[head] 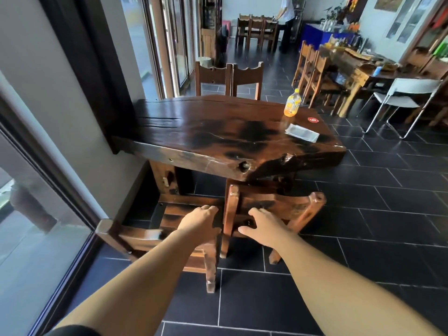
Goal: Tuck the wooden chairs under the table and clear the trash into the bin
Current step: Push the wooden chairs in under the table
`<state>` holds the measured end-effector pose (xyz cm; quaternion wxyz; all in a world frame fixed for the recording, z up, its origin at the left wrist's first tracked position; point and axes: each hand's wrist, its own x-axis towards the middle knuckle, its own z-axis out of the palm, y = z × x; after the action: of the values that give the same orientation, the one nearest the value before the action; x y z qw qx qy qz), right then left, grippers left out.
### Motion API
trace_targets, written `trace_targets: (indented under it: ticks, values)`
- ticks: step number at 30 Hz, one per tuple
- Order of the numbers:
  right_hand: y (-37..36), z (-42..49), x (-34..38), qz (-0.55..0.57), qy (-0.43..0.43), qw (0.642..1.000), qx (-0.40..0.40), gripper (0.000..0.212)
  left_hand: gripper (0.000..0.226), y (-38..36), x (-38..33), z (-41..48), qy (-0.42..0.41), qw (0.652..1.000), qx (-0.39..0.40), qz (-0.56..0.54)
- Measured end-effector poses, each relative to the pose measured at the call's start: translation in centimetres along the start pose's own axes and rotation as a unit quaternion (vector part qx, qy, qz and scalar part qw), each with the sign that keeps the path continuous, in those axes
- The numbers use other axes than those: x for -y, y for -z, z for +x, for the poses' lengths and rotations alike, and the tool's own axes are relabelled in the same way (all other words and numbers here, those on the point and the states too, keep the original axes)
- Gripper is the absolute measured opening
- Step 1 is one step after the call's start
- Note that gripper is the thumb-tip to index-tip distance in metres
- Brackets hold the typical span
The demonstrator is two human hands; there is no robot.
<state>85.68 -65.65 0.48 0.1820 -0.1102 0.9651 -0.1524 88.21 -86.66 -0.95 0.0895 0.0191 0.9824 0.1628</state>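
We see the left hand [200, 220] closed over the top rail of the near-left chair [145, 238], low in the frame. The right hand [264, 226] rests spread and flat against the back of the neighbouring chair [278, 207], which sits partly under the dark wooden table [218, 127]. Toward the table's right end stand an orange drink bottle [292, 103] and a flat clear wrapper [302, 132].

I see bright daylight pouring in through the windows [155, 44] on the left, throwing glare across the polished table [218, 132]. Wide-angle distortion bends the frame edges, and the far room looks soft and slightly blown out.
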Motion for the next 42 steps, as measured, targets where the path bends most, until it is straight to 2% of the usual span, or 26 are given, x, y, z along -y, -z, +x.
trace_targets:
  ticks: [3,9,15,24,27,30,35,39,42]
  values:
    - [-2.0,1.6,4.9,0.015,-0.007,1.0,0.001,0.072,0.059,1.0,5.4,0.0,-0.001,1.0,0.007,0.012]
    - [-6.0,3.6,14.0,0.017,-0.024,1.0,0.001,0.065,0.065,3.1,15.3,0.1,-0.01,0.999,0.038,0.025]
    - [-9.4,4.4,19.1,-0.012,-0.048,0.999,0.02,0.064,0.064,3.4,22.0,-0.7,-0.023,0.998,0.063,0.008]
    - [-11.9,5.3,19.4,-0.045,-0.048,0.997,0.029,0.065,0.065,1.9,24.8,-1.1,-0.035,0.997,0.071,0.023]
    - [-13.3,6.3,19.0,-0.037,-0.021,0.999,0.028,0.063,0.066,0.7,25.1,-0.7,-0.028,0.997,0.066,0.021]
    - [-15.5,8.0,18.5,-0.085,0.019,0.996,0.024,0.068,0.067,-1.6,25.8,-0.3,-0.025,0.999,0.045,0.016]
    - [-19.5,9.9,16.9,-0.126,0.046,0.991,-0.007,0.073,0.085,-6.1,27.8,0.4,-0.029,0.999,0.02,0.024]
    - [-22.0,11.1,14.9,-0.148,0.044,0.987,-0.037,0.083,0.087,-8.8,29.6,0.9,-0.019,0.998,0.017,0.051]
    - [-23.0,11.8,14.3,-0.151,0.039,0.983,-0.094,0.078,0.083,-9.8,30.7,1.3,-0.03,0.997,-0.025,0.06]
